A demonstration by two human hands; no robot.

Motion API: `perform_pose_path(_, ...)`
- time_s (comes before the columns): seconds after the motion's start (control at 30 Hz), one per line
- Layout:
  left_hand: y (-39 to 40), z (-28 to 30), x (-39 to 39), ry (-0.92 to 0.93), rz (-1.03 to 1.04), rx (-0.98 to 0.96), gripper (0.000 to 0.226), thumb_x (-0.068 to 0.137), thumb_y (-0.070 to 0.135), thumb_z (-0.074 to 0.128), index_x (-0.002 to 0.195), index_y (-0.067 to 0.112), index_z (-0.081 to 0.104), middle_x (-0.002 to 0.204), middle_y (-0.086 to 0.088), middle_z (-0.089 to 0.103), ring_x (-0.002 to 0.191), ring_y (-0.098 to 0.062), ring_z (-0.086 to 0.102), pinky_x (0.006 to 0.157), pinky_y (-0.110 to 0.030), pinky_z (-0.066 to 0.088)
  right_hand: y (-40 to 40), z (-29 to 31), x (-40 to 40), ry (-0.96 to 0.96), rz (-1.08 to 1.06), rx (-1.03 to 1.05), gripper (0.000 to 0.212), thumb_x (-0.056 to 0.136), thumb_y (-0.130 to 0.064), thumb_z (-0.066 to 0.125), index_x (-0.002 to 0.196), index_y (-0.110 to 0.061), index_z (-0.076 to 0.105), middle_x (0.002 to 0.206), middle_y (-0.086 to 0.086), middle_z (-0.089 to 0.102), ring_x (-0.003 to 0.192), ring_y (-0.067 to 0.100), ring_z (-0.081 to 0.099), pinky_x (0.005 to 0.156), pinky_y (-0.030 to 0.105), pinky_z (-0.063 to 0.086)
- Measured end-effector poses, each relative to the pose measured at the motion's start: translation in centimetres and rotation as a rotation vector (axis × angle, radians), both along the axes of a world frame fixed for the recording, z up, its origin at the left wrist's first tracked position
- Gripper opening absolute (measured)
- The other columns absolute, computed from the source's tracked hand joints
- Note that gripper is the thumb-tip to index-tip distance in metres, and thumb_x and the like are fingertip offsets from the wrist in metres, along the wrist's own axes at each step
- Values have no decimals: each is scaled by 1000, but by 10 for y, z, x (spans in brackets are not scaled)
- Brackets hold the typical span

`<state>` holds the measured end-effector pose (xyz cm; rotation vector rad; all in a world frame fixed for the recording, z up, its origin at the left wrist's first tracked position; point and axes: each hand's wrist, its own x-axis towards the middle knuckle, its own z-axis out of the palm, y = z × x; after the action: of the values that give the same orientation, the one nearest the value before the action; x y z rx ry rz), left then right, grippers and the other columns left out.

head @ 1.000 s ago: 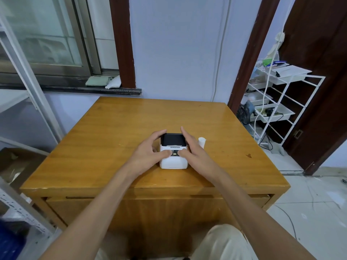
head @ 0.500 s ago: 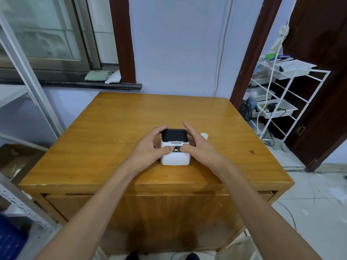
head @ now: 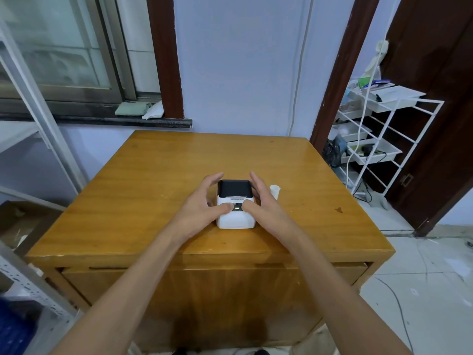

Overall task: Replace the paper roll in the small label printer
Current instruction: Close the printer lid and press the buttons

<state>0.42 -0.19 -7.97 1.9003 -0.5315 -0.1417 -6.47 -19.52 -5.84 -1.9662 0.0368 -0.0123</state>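
A small white label printer (head: 235, 213) with a black lid stands on the wooden table (head: 153, 180), near its front edge. A strip of paper shows at the slot below the lid. My left hand (head: 199, 203) wraps the printer's left side, thumb on its front face. My right hand (head: 266, 203) wraps the right side, thumb beside the lit button. A white paper roll (head: 275, 189) stands just right of the printer, partly hidden behind my right hand.
A white wire rack (head: 378, 139) with trays and cables stands right of the table by a dark door. A metal shelf frame (head: 38, 103) stands on the left under a window. The wall is behind the table.
The camera view has risen and shifted slightly. Both hands stay on the printer's sides with thumbs on its front; the printer has not visibly moved.
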Motion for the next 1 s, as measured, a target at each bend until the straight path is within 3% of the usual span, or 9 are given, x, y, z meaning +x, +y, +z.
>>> perform_pose_path(0.13, -1, -1, -1, -17, -1, -9, 71, 91, 28, 78, 152, 44, 44, 141, 36, 49, 74, -14, 55, 80, -38, 55, 2, -2, -1, -25, -15, -21, 78, 103, -22, 53, 167, -35, 10, 150, -25, 33, 130, -11, 39, 91, 5, 39)
perform_pose_path(0.27, -2, 0, 0, -19, 5, -5, 66, 92, 26, 77, 149, 43, 47, 136, 38, 50, 73, -13, 56, 76, -31, 54, 1, -2, -4, -67, -14, -31, 72, 100, -29, 53, 164, -42, 21, 164, -17, 32, 146, 3, 36, 113, 23, 39)
perform_pose_path(0.4, -1, -1, -1, -15, 6, -10, 67, 91, 27, 77, 149, 43, 47, 139, 33, 52, 74, -13, 57, 76, -32, 54, 3, -1, -6, -77, -23, -46, 68, 101, -25, 52, 163, -39, 27, 161, -15, 35, 143, 3, 39, 105, 19, 38)
perform_pose_path(0.6, -1, -1, -1, -18, 12, -14, 66, 90, 29, 77, 148, 43, 49, 141, 29, 54, 72, -11, 56, 75, -30, 53, 4, 1, -7, -83, -32, -61, 67, 101, -25, 52, 162, -39, 28, 160, -16, 36, 141, 3, 40, 110, 23, 39)
perform_pose_path(0.77, -2, -1, 0, -13, 11, -30, 67, 88, 30, 77, 147, 43, 50, 143, 26, 54, 72, -11, 56, 73, -28, 53, 4, 0, -6, -87, -40, -76, 68, 99, -27, 53, 161, -40, 30, 160, -14, 38, 142, 6, 42, 118, 36, 41)
perform_pose_path(1.0, -2, -1, -1, -14, 19, -33, 66, 90, 27, 77, 148, 41, 49, 143, 24, 54, 73, -13, 57, 73, -29, 53, 4, 1, -7, -88, -36, -71, 68, 100, -27, 53, 162, -40, 29, 158, -15, 39, 139, 5, 44, 113, 31, 45)
